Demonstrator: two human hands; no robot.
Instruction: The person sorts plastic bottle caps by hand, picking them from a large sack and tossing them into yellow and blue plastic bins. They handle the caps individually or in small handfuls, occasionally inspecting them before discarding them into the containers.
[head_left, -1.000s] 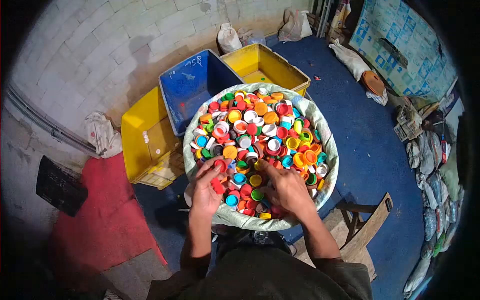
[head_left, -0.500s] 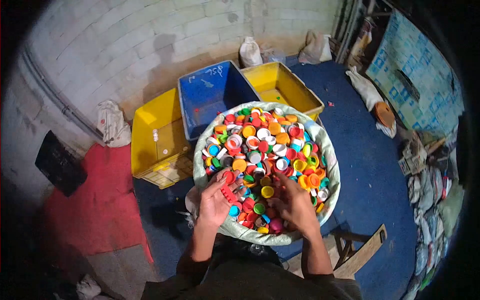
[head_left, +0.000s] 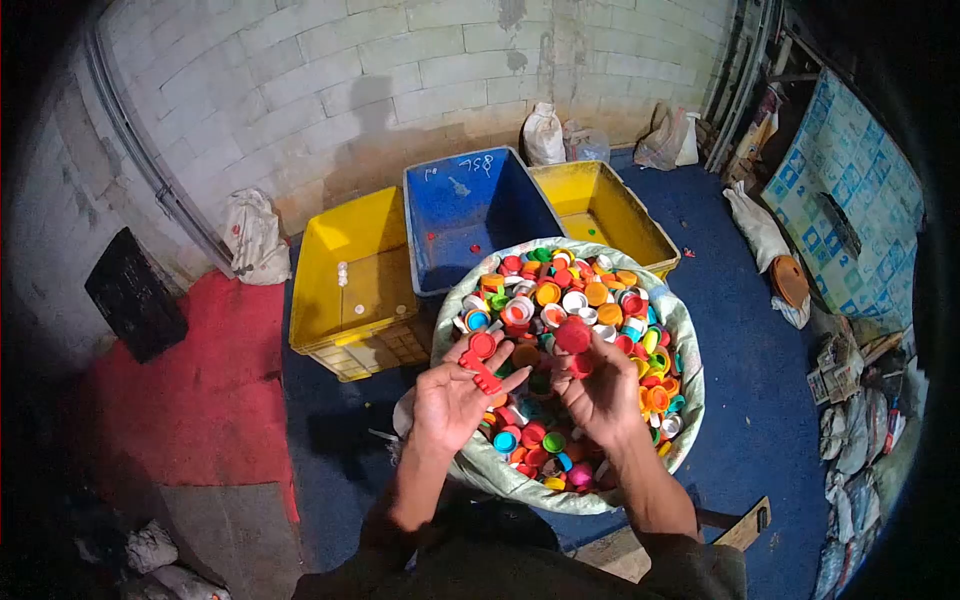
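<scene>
My left hand (head_left: 452,400) cups several red caps (head_left: 480,362) on its open palm; my right hand (head_left: 600,392) pinches another red cap (head_left: 573,336). Both hover over the sack's (head_left: 690,395) near edge. I judge the work barely started: the sack remains heaped, and the blue bin (head_left: 470,215) holds few caps.

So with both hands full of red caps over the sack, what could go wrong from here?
The left hand lies open, palm up, with red caps loose on it; a tilt could drop them back into the mixed caps in the sack. The right hand pinches one red cap at its fingertips, so it may slip. The blue crate lies beyond the sack; a toss could fall short.
</scene>
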